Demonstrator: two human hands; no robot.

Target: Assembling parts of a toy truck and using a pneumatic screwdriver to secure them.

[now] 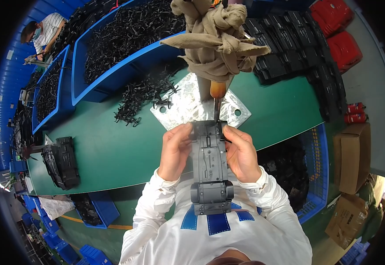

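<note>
A long black plastic toy-car chassis [209, 163] is held level in front of my chest, its near end close to my white shirt. My left hand [176, 150] grips its far left corner with thumb and fingers. On the far right corner my right hand [242, 153] is closed the same way. A powered driver [218, 90] with an amber collar hangs above, wrapped in knotted tan cloth [221, 51]. Its metal tip meets or nearly meets the chassis's far right corner; contact cannot be told. Beyond lies a shiny metal plate [185, 104] with holes.
Small black plastic parts [135, 101] lie heaped left of the plate, before a large blue bin [113, 73] of similar parts. Stacked black chassis [285, 44] fill the back right. More chassis [61, 163] sit at left. A blue crate [318, 172] stands right; a person [46, 33] works far left.
</note>
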